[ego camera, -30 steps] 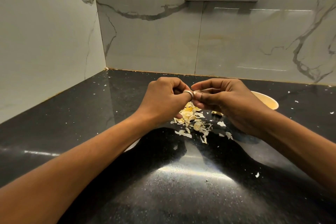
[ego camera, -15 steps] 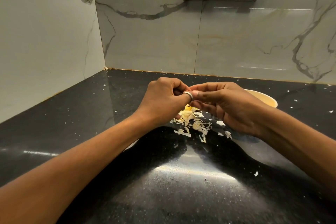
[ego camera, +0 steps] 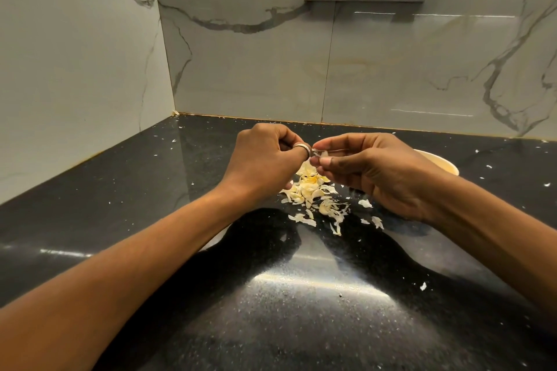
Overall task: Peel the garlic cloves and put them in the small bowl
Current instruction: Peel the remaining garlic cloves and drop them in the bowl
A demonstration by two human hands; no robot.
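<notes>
Between pinching fingers (ego camera: 331,162), clove (ego camera: 321,154), axis unclear.

On the black speckled stone counter (ego camera: 120,190), toward its back edge, lies a pile of pale papery garlic skins (ego camera: 313,193). Above it, side by side, are the left hand (ego camera: 262,163) and the right hand (ego camera: 376,172), which pinches a small pale garlic clove (ego camera: 322,154). The small round cream bowl (ego camera: 443,164) stands right of the pile, behind the right hand.

Single head-worn view (wide-angle) faces forward and down; close above the black counter (ego camera: 120,190), toward the wall corner (ego camera: 168,69)
</notes>
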